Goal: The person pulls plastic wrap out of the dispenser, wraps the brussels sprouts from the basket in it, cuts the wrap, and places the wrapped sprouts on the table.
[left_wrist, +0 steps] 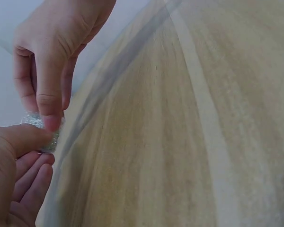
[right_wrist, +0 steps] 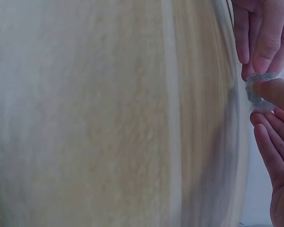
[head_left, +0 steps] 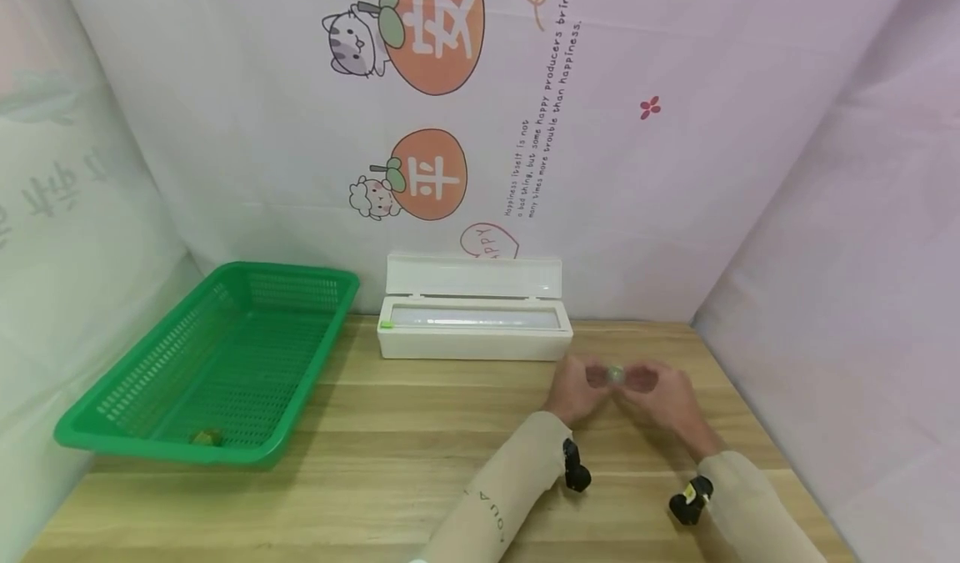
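A small greenish piece wrapped in clear plastic film (head_left: 615, 374) is held between both hands, above the right part of the table. My left hand (head_left: 576, 389) pinches one side of it with thumb and fingers, and my right hand (head_left: 666, 392) pinches the other side. Up close in the left wrist view, the crinkled film (left_wrist: 33, 119) shows between the fingertips. The right wrist view also has the wrapped piece (right_wrist: 256, 100), partly covered by a thumb. What lies inside the film cannot be made out.
Behind the left hand stands a white cling film dispenser (head_left: 476, 346), lid raised, with a green slider (head_left: 386, 325) at its left end. A green plastic basket (head_left: 270, 446) sits at the left, with a small yellow-green thing (head_left: 206, 438) in its near end. Cloth-covered walls surround the wooden table (head_left: 405, 463).
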Tool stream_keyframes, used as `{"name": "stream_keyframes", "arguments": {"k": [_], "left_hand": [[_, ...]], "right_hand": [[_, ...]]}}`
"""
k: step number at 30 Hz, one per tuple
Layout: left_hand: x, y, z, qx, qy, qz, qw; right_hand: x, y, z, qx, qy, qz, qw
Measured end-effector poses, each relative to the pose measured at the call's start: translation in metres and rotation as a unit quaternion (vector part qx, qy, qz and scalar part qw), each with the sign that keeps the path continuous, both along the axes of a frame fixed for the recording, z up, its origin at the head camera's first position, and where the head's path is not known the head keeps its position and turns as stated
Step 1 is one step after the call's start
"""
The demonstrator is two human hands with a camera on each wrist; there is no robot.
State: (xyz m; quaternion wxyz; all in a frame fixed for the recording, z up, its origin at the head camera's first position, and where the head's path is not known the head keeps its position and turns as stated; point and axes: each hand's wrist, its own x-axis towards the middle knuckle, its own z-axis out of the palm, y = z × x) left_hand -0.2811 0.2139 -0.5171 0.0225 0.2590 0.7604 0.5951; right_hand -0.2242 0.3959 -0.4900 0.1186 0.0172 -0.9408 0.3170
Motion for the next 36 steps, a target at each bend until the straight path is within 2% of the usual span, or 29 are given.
{"name": "stream_keyframes", "arguments": {"k": [7,12,17,23,26,32,36], "left_hand": [[0.001,-0.006,-0.002,-0.027,-0.02,-0.019,0.9993],[0.002,-0.011,0.0,-0.066,-0.018,-0.025,0.9974],[0.001,-0.023,0.001,-0.114,0.006,-0.025,0.9931],[-0.003,-0.042,-0.001,-0.177,0.06,-0.03,0.9818],[-0.002,-0.057,0.007,-0.205,0.088,-0.037,0.9742],[0.011,-0.095,0.043,-0.257,0.132,-0.059,0.9555],[0.015,-0.125,0.065,-0.289,0.154,-0.057,0.9432]], "right_hand": [[0.0,-0.001,-0.004,-0.02,-0.037,0.012,0.9991],[-0.001,-0.004,-0.008,-0.014,-0.033,0.016,0.9992],[-0.004,-0.006,-0.009,-0.014,-0.026,0.028,0.9992],[-0.002,-0.002,0.001,-0.001,-0.02,0.03,0.9994],[-0.001,-0.003,0.009,0.015,0.003,0.032,0.9994],[-0.004,-0.013,0.027,0.074,0.071,0.056,0.9931],[-0.009,-0.027,0.04,0.108,0.083,0.067,0.9884]]}}
